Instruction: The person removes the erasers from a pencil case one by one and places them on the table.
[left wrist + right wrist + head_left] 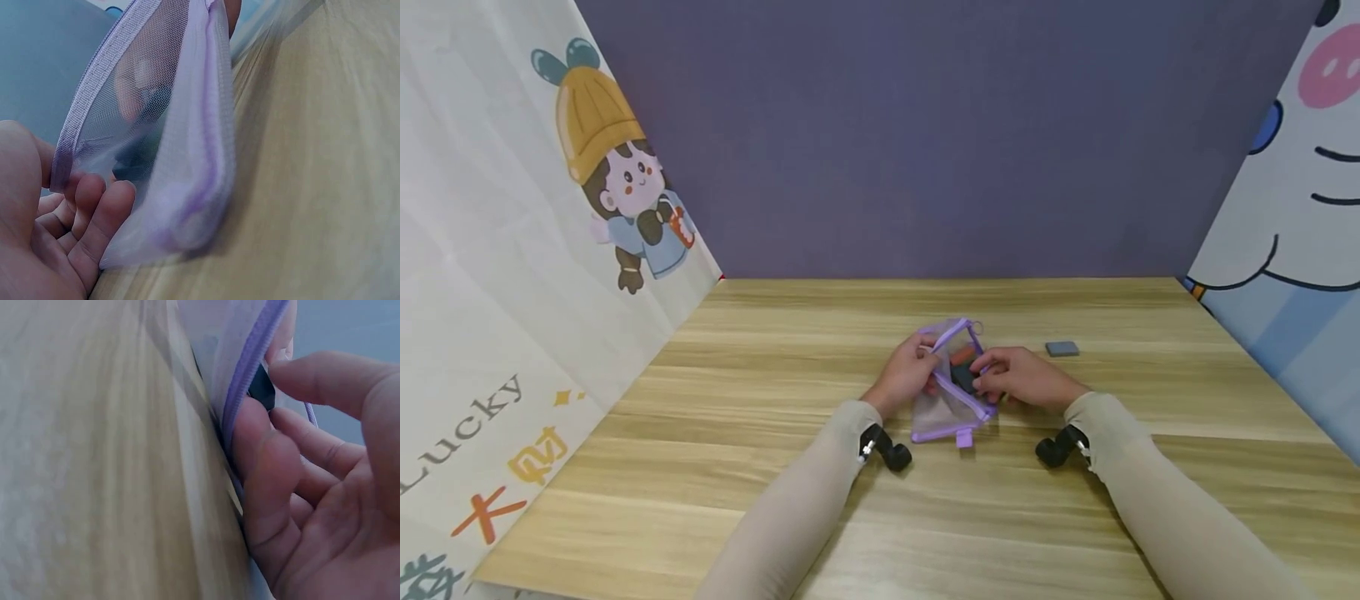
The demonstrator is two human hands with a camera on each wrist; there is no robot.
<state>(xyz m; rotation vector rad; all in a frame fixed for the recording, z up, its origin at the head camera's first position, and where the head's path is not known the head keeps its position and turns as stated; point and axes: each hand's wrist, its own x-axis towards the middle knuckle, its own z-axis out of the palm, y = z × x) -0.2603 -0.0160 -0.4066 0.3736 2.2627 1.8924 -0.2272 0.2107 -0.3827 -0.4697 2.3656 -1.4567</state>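
Note:
A see-through mesh zip pouch (934, 419) with purple edging lies on the table, its mouth spread apart. At its left, my left hand (908, 375) pinches one zipped edge (80, 122) between thumb and fingers. My right hand (1021, 375) reaches in at the mouth from the right, thumb and index finger pinching a small dark block (262, 389) partly hidden by the zipper edge (240, 394). Its other fingers lie against the pouch's outer side. An orange-red piece (962, 357) shows inside the pouch beside the dark block.
A small grey rectangular block (1062, 348) lies on the wooden table (775, 367), beyond the right hand. A purple-grey panel (925, 150) stands along the table's back edge. Printed sheets flank the left (475, 250) and right sides.

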